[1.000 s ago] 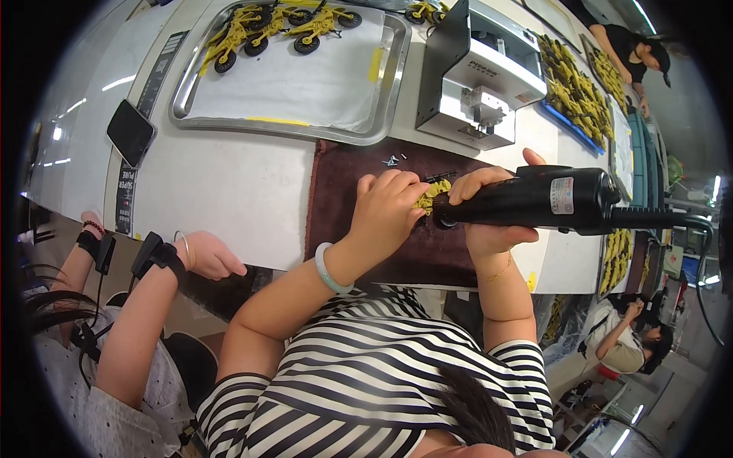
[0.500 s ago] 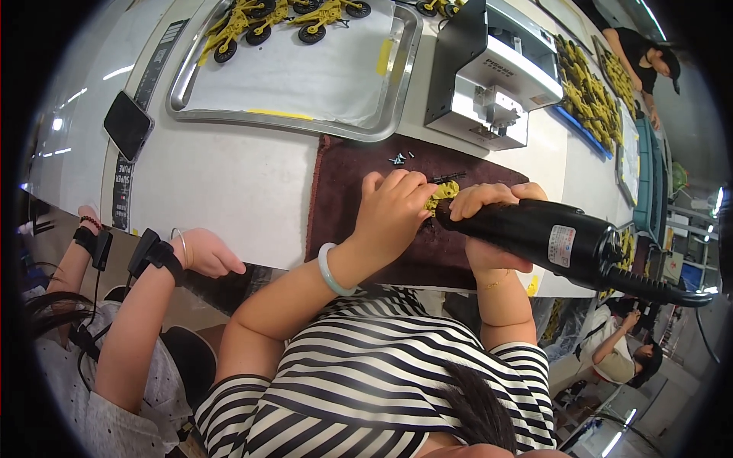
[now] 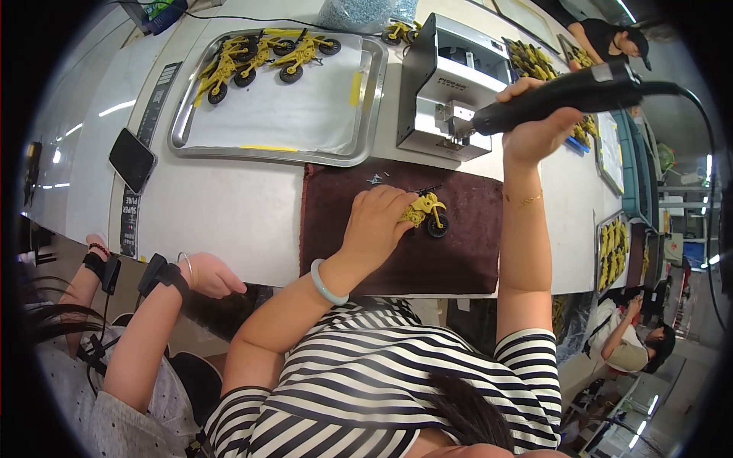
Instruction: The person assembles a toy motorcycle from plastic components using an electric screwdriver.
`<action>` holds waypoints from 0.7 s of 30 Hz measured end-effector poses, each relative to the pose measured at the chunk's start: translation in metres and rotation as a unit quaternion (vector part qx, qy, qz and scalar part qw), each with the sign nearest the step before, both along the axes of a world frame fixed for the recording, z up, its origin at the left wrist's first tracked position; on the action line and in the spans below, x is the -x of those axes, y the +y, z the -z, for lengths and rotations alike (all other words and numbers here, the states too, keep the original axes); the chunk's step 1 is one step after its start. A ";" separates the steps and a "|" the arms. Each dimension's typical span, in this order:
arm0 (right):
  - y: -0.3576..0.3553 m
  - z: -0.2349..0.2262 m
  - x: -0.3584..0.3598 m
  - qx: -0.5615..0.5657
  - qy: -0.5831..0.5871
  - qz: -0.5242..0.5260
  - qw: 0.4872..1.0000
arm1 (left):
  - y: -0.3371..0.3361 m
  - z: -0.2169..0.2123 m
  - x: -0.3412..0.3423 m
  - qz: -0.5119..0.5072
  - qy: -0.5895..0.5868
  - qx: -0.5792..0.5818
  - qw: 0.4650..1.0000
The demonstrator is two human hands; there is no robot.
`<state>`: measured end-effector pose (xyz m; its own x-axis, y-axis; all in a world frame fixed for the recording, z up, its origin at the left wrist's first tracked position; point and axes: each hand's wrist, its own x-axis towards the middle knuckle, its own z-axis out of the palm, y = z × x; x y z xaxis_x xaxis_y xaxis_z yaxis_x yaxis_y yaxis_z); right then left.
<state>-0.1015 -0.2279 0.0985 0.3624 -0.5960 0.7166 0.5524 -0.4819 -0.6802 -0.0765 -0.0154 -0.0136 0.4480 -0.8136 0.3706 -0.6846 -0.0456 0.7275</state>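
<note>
A yellow toy motorcycle [image 3: 432,208] with black wheels and handlebar lies on a dark maroon mat [image 3: 458,263]. My left hand [image 3: 379,220] is closed around its rear part, hiding the back wheel; the front wheel and fork show. My right hand [image 3: 534,133] grips a black corded electric screwdriver [image 3: 565,98], raised and tilted over the right side. Its tip meets the front block of a grey and black screw feeder [image 3: 427,114]; whether a screw sits on the tip is too small to tell. Several small bluish screws [image 3: 376,180] lie loose on the mat beyond my left hand.
A metal tray [image 3: 267,154] lined with white paper holds several yellow toy motorcycles at the far left. A phone [image 3: 132,160] lies left of it. Bags of small pieces [image 3: 355,15] stand behind. At my left is a co-worker's hand [image 3: 214,276]. The tool's cable [image 3: 706,130] hangs at right.
My right hand has lifted the electric screwdriver off the toy motorcycle and carried it up and away to the screw feeder. My left hand still holds the toy on the mat.
</note>
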 end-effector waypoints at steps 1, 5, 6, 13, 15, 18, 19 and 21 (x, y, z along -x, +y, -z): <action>0.000 0.002 -0.002 -0.003 0.005 -0.004 1.000 | -0.001 -0.002 -0.001 -0.001 -0.001 0.000 1.000; 0.001 0.004 -0.005 0.017 0.027 -0.027 0.999 | 0.003 -0.005 -0.002 -0.030 0.014 -0.018 0.999; 0.003 0.002 -0.004 0.017 0.027 -0.027 0.999 | 0.003 -0.005 -0.003 -0.046 0.028 -0.007 0.999; 0.073 0.009 0.021 -0.102 0.093 -0.114 0.984 | 0.004 0.007 -0.006 -0.041 0.053 -0.003 0.998; 0.095 0.015 0.017 -0.091 0.131 -0.136 0.978 | 0.003 0.006 -0.006 -0.051 0.065 0.009 0.997; 0.104 0.032 0.005 -0.091 0.095 -0.145 0.981 | 0.004 0.008 -0.005 -0.070 0.058 0.030 0.995; 0.106 0.033 0.002 -0.101 0.093 -0.145 0.980 | 0.004 0.008 -0.005 -0.071 0.058 0.029 0.995; 0.104 0.035 0.002 -0.103 0.098 -0.147 0.979 | 0.003 0.006 -0.005 -0.070 0.083 0.010 0.994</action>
<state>-0.1030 -0.1243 0.0631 0.6576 -0.5707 0.4917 0.4960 -0.1633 -0.8528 -0.0717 -0.0122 -0.0201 0.6123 -0.7325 0.2977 -0.5427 -0.1155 0.8320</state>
